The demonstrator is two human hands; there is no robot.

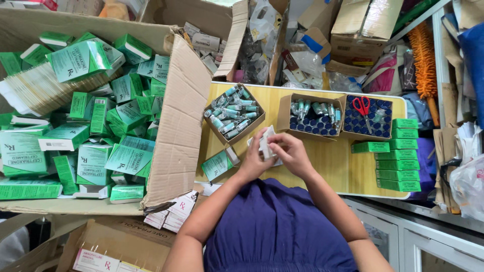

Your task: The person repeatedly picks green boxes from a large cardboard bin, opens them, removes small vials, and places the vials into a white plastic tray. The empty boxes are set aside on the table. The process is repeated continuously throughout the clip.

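A folded white paper leaflet (pixel 265 143) is being held up above the small yellow table (pixel 327 166), close to the near edge and in front of the person's body. Both hands are meeting on it. The left hand (pixel 253 160) is gripping the lower part of the leaflet, with its fingers closed around it. The right hand (pixel 292 153) is pinching the leaflet from the other side, and its fingers are curling over the paper. The two hands are almost touching each other.

Just beside the left hand, a small green and white carton (pixel 218 165) is lying on the table with one end flap open. Behind the hands, an open cardboard tray (pixel 234 120) is holding many small glass vials that are lying on their sides. To the right of it, a second tray (pixel 311 117) is holding some vials above a layer of dark blue caps. Next to this one, a third tray (pixel 367 120) is showing rows of blue caps, and red-handled scissors (pixel 361 107) are resting on top of them. At the right end of the table, a stack of closed green cartons (pixel 401 156) is standing in a tidy column.

On the left of the table, a very big cardboard box (pixel 181 126) is holding a loose heap of the same green cartons.
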